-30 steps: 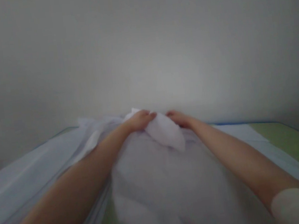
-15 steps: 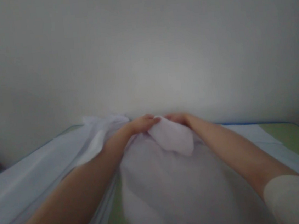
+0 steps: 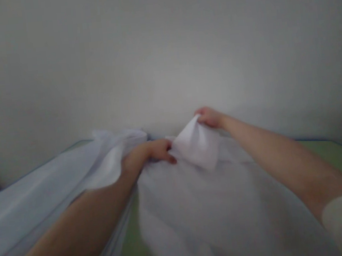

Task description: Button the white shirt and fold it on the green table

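Note:
A thin white cloth [image 3: 203,198] hangs and spreads in front of me, crumpled along its upper edge. My right hand [image 3: 209,117] pinches a corner flap of it and lifts that flap above the rest. Lower and to the left, my left hand [image 3: 161,150] is closed on the cloth's upper edge, with its fingers curled into the folds. The fingertips of the left hand are partly hidden and the picture is blurred. Whether the cloth is a garment I cannot tell.
More white fabric [image 3: 51,185] lies in long folds at the left, bunched at its far end. Beneath is a green surface [image 3: 323,156] with a blue edge. A plain grey wall [image 3: 163,55] rises behind it.
My right hand has moved up and slightly right, pulling the cloth flap up into a peak. My left hand has dropped a little, so the hands are farther apart.

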`<action>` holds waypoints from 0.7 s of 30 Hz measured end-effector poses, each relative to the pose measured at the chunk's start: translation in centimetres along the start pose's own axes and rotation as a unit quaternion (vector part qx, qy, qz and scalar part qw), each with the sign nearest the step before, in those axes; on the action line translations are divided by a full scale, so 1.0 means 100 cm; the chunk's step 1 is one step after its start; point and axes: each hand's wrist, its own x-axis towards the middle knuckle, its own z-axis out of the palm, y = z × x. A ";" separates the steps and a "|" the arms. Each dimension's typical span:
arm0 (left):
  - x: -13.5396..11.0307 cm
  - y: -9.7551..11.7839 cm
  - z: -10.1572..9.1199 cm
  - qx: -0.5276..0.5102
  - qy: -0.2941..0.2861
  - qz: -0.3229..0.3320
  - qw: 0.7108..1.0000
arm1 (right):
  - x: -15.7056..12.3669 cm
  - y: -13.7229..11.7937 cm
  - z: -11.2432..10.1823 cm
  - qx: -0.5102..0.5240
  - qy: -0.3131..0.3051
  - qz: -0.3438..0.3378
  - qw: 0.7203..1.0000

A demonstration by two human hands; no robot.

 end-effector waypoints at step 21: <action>-0.006 0.003 -0.025 0.144 0.110 -0.159 0.970 | -0.035 -0.044 -0.168 -0.501 -0.015 0.088 0.861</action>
